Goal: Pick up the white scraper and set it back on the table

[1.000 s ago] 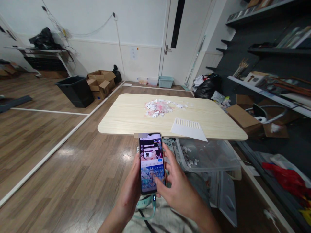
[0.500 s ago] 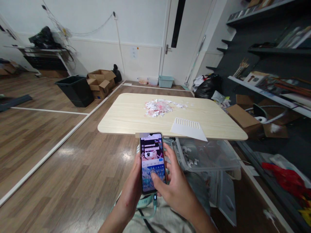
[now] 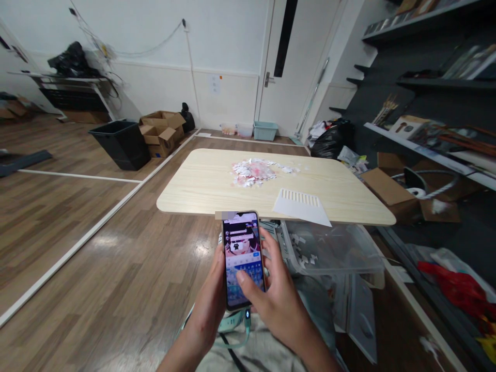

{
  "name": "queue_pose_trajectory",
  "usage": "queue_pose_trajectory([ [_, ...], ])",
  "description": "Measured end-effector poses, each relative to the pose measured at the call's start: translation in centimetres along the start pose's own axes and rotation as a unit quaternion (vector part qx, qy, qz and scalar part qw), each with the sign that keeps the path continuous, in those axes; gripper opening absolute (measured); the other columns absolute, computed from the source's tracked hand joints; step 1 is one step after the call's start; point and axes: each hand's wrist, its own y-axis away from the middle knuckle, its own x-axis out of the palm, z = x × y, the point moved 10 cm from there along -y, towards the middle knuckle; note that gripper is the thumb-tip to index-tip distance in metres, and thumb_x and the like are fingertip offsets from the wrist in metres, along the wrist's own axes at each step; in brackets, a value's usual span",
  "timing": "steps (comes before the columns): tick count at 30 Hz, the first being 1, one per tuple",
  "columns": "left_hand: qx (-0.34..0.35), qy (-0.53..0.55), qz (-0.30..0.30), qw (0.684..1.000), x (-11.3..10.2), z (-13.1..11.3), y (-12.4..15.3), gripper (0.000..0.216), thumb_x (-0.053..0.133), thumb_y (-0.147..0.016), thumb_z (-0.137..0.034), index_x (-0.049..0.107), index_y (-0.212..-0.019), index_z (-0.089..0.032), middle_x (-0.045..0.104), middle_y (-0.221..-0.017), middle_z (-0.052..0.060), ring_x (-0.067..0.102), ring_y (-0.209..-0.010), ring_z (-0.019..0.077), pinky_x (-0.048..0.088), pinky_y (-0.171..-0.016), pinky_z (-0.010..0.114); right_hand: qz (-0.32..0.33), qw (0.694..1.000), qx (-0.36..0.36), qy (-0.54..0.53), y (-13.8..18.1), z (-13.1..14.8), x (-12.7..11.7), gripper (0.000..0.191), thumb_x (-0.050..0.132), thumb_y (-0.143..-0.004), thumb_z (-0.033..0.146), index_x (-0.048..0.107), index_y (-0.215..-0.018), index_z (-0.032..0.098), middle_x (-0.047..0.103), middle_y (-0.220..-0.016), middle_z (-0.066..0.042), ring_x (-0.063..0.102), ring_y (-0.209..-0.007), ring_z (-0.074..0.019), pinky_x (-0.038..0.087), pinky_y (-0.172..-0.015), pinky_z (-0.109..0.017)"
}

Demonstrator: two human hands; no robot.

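Note:
Both my hands hold a lit smartphone (image 3: 243,248) upright above my lap, in front of the table's near edge. My left hand (image 3: 211,294) grips its left side. Around the right side wrap the fingers of my right hand (image 3: 277,287), whose thumb rests over the on-screen keyboard. A light green charging cable (image 3: 247,328) is plugged into the bottom of the phone. Beyond it, on the pale wooden table (image 3: 194,186), lie a heap of torn white and pink paper scraps (image 3: 253,172) and a white sheet with cut slots (image 3: 302,209), which overhangs the near edge.
A clear plastic bin (image 3: 337,258) with some paper scraps sits under the table's right front. To the left stand a black waste bin (image 3: 122,147) and open cardboard boxes (image 3: 160,134). Dark shelves (image 3: 426,98) line the right side, with another cardboard box (image 3: 387,186) below.
My right thumb has shifted slightly up and left over the phone's keyboard. The grip of both hands stays the same, and the view has moved only a little.

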Motion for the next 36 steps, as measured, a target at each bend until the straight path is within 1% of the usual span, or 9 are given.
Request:
queue_pose_trajectory([
  [4,-0.013,0.003,0.004,1.0,0.44,-0.23,0.15,0.06,0.083,-0.095,-0.065,0.081,-0.14,-0.026,0.073,-0.159,0.008,0.035,-0.172,0.0355,0.023,-0.143,0.053,0.009,1.0,-0.002,-0.003,0.01,-0.01,-0.63,0.092,0.08,-0.095,0.028,0.038,-0.177,0.029,0.062,-0.166,-0.016,0.066,-0.15,-0.0315,0.056,-0.126,-0.05],
  [7,-0.021,0.01,0.011,1.0,0.75,-0.54,0.35,0.06,0.083,-0.095,-0.065,0.081,-0.14,-0.026,0.074,-0.158,0.008,0.038,-0.171,0.0352,0.026,-0.142,0.053,0.019,1.0,-0.012,0.003,-0.01,-0.18,-0.42,0.096,0.082,-0.092,0.026,0.038,-0.177,0.03,0.063,-0.165,-0.016,0.062,-0.154,-0.0326,0.055,-0.127,-0.053],
  [12,-0.008,0.015,0.023,1.0,0.53,-0.79,0.26,0.053,0.081,-0.099,-0.055,0.079,-0.145,-0.027,0.069,-0.165,0.007,0.041,-0.17,0.0326,0.032,-0.14,0.049,0.012,1.0,-0.016,0.01,0.04,-0.21,-0.46,0.103,0.085,-0.089,0.024,0.037,-0.179,0.031,0.065,-0.163,-0.016,0.061,-0.156,-0.035,0.057,-0.125,-0.056],
  [16,-0.001,0.012,0.015,1.0,0.11,-0.44,-0.06,0.06,0.081,-0.098,-0.06,0.078,-0.148,-0.026,0.068,-0.166,0.009,0.042,-0.169,0.0343,0.031,-0.141,0.05,0.024,1.0,-0.017,0.006,0.13,-0.11,-0.3,0.102,0.081,-0.089,0.021,0.035,-0.18,0.033,0.063,-0.166,-0.015,0.062,-0.156,-0.0351,0.059,-0.123,-0.055],
  [21,-0.007,0.006,0.015,1.0,0.31,-0.44,-0.01,0.06,0.082,-0.097,-0.061,0.078,-0.147,-0.029,0.07,-0.164,0.007,0.043,-0.169,0.0347,0.032,-0.14,0.051,0.042,0.999,-0.01,0.0,0.26,-0.17,-0.28,0.107,0.081,-0.088,0.019,0.032,-0.182,0.033,0.06,-0.169,-0.016,0.061,-0.156,-0.0352,0.06,-0.122,-0.055],
  [25,-0.006,0.002,0.01,1.0,0.19,-0.48,0.19,0.054,0.081,-0.099,-0.058,0.079,-0.145,-0.03,0.067,-0.167,0.004,0.041,-0.17,0.032,0.03,-0.141,0.048,0.044,0.999,-0.01,0.001,0.31,-0.19,-0.48,0.116,0.086,-0.082,0.017,0.03,-0.183,0.034,0.057,-0.172,-0.017,0.061,-0.155,-0.0374,0.059,-0.122,-0.057],
  [30,-0.013,0.018,0.036,0.999,0.59,0.13,-0.27,0.063,0.081,-0.098,-0.061,0.076,-0.15,-0.028,0.07,-0.164,0.008,0.044,-0.168,0.0348,0.032,-0.14,0.052,0.035,0.999,-0.008,0.004,0.15,-0.35,-0.71,0.102,0.08,-0.09,0.021,0.036,-0.18,0.035,0.063,-0.166,-0.014,0.061,-0.156,-0.0354,0.06,-0.122,-0.057],
  [34,0.004,0.017,0.026,1.0,0.45,-0.18,-0.5,0.056,0.08,-0.099,-0.055,0.077,-0.148,-0.029,0.065,-0.169,0.004,0.034,-0.173,0.031,0.026,-0.142,0.048,0.045,0.999,-0.016,0.006,0.13,0.02,-0.54,0.108,0.084,-0.087,0.022,0.033,-0.181,0.031,0.062,-0.167,-0.016,0.062,-0.154,-0.0348,0.058,-0.124,-0.056],
  [36,-0.002,0.014,0.026,1.0,0.48,-0.11,-0.44,0.058,0.079,-0.099,-0.057,0.076,-0.149,-0.028,0.064,-0.17,0.005,0.03,-0.175,0.0316,0.023,-0.143,0.049,0.042,0.999,-0.015,0.009,0.14,0.19,-0.42,0.108,0.086,-0.086,0.022,0.034,-0.18,0.03,0.063,-0.165,-0.017,0.063,-0.154,-0.0343,0.057,-0.125,-0.055],
])
